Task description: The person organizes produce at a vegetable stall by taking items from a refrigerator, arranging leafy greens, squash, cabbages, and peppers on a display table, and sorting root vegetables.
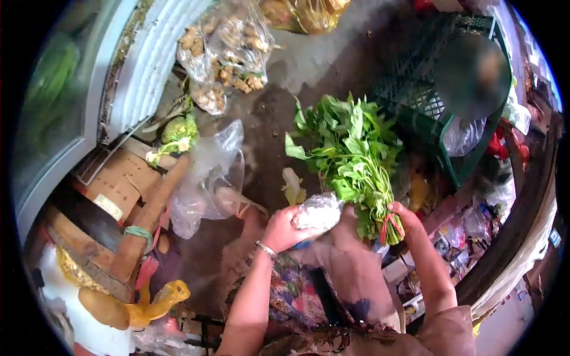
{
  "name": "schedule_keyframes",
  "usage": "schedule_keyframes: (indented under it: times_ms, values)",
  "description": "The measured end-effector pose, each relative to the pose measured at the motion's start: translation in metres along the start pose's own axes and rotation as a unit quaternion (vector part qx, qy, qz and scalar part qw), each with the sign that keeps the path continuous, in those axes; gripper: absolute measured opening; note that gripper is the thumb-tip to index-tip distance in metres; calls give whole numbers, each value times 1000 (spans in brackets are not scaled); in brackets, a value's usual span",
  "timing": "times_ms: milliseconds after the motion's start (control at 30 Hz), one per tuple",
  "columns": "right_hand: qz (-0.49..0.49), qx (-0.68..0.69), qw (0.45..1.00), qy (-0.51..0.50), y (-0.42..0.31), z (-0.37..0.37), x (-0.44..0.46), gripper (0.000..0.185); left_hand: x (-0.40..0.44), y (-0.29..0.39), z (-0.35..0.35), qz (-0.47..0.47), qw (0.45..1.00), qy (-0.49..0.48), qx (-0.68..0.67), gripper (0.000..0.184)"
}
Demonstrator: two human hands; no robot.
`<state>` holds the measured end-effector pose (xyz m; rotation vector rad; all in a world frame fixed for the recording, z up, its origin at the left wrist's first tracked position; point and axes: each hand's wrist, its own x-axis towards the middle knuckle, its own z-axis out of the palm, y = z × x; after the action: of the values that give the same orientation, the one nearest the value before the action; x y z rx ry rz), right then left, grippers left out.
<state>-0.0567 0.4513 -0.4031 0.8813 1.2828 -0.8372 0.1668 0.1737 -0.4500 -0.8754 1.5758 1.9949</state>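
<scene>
My right hand (408,221) is closed around the stem end of a bunch of leafy greens (356,151). A red tie (389,224) binds the stems, and the leaves point away from me. My left hand (281,229), with a bracelet at the wrist, grips a wad of crumpled clear plastic film (319,212). That film sits just below and left of the leaves. Beneath both hands is my lap, with a patterned cloth (291,282) over part of it.
A dark green plastic crate (409,121) stands at the upper right. Bags of ginger-like roots (228,50) lie on the wet floor. Left are an empty-looking clear bag (208,178), a cauliflower-like vegetable (180,130), a cardboard box (116,181) and a wooden post (139,231).
</scene>
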Motion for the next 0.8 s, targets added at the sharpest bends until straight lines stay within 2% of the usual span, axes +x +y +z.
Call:
schedule_keyframes:
  times_ms: [67,100,167,233,300,333,367,400,433,500,567,633,667,733,800]
  values:
    - [1,30,999,23,23,-15,2,61,-5,10,-4,-12,967,-24,-252,30]
    - [-2,42,997,63,39,-27,3,62,-11,3,-3,-37,942,8,-333,28]
    - [11,38,999,-21,35,-16,-26,64,-24,2,-1,-88,894,87,-430,30]
    - [-47,-7,997,-61,38,-9,-46,69,-44,7,-1,-46,881,138,-451,39]
    - [-40,100,994,-17,38,20,-74,66,-64,-28,7,-81,889,203,-404,45]
    - [-24,100,993,-59,40,18,-81,64,-76,-12,6,-72,892,205,-396,45]
    - [-8,99,990,-101,43,16,-89,62,-90,7,9,-117,876,204,-421,47]
    - [-31,129,986,-99,33,41,-111,61,-103,30,11,-160,857,203,-446,49]
    - [-54,160,981,-99,25,57,-128,60,-115,54,10,-150,862,207,-438,49]
    - [-43,153,975,-156,27,53,-142,57,-139,99,11,-160,834,162,-502,50]
    - [-37,156,971,-178,31,49,-155,55,-159,127,14,-149,833,155,-510,51]
    - [-58,167,967,-186,26,56,-176,52,-183,157,12,-105,762,78,-634,58]
    - [-77,179,964,-180,22,60,-189,50,-195,146,5,-99,823,97,-551,64]
    - [-86,158,958,-222,14,56,-215,48,-225,205,5,-75,724,-4,-685,69]
    - [-99,148,955,-236,1,60,-249,47,-254,231,8,-30,712,-18,-701,68]
